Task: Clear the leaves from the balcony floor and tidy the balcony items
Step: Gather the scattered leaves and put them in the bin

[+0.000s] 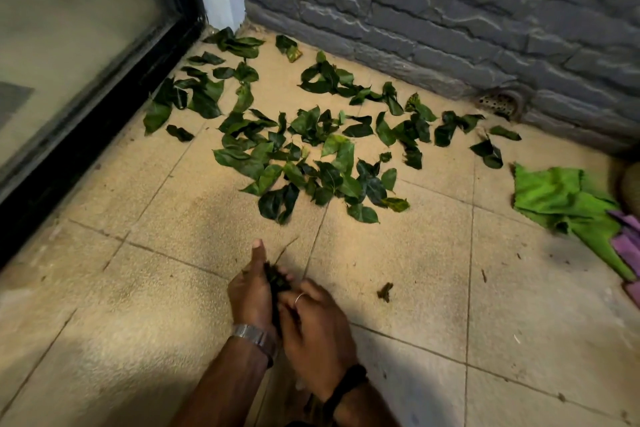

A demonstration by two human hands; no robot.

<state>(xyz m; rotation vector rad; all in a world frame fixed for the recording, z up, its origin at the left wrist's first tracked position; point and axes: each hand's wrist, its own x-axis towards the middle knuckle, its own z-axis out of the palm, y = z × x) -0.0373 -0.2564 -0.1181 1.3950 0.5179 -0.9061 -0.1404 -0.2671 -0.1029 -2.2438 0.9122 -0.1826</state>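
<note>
Both hands met low over the tiled floor (398,288) — the left hand (251,291) and right hand (317,326) clenched around a small dark leaf bunch (276,279). Most leaves (311,156) lay scattered ahead; packing the bunch tightly before reaching again would likely prevent spills.

Two bare forearms are seen entering from the lower edge, with no sleeves reaching the wrists. A metal link watch band (254,337), silvery and made of flat segments, is worn on the wrist of the left hand (250,295). A thin, pale ring (299,297) is worn on one finger of the right hand (317,329). A dark band (346,386), black and fairly broad, is worn round the right wrist. No gloves are worn, and the fingernails are kept short.
</note>
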